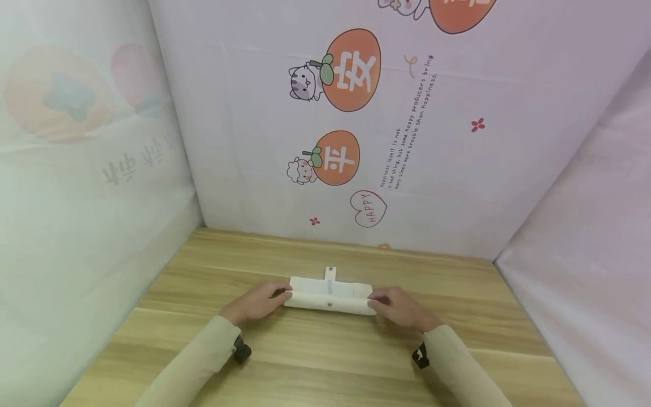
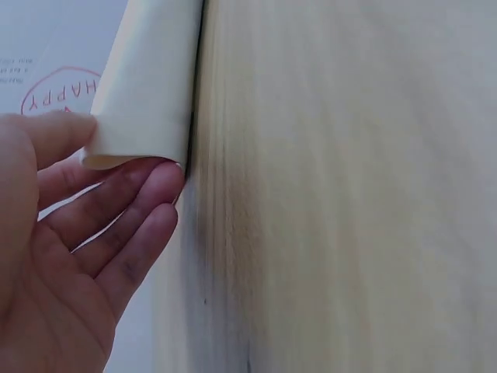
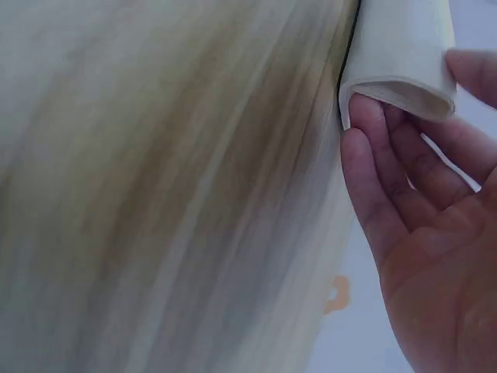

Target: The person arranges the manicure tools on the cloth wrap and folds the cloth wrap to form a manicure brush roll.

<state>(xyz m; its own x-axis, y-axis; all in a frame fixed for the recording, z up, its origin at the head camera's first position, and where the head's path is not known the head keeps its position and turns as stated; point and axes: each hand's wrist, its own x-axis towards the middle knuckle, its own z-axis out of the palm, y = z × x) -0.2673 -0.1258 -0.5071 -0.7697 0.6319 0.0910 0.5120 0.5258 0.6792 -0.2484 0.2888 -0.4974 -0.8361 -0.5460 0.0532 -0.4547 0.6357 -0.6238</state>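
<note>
A white case [image 1: 310, 301], perhaps a roll-up pouch, lies partly folded on the table. A tab [image 1: 330, 273] with a metal snap sticks out from its far edge, and another snap sits on the near folded part. My left hand [image 1: 258, 301] pinches the left end of the fold. At the opposite end, my right hand [image 1: 402, 308] grips the fold in the same way. In the left wrist view the case [image 2: 147, 85] bends over in a rounded loop, thumb above and fingers beneath. The right wrist view shows fingertips tucked inside the curled end of the case [image 3: 400, 47].
The wood-grain table [image 1: 315, 362] ends at a white printed cloth wall [image 1: 254, 169] at the back. Cloth walls also stand along the left and right sides. Dark wrist cameras [image 1: 242, 349] hang under both sleeves.
</note>
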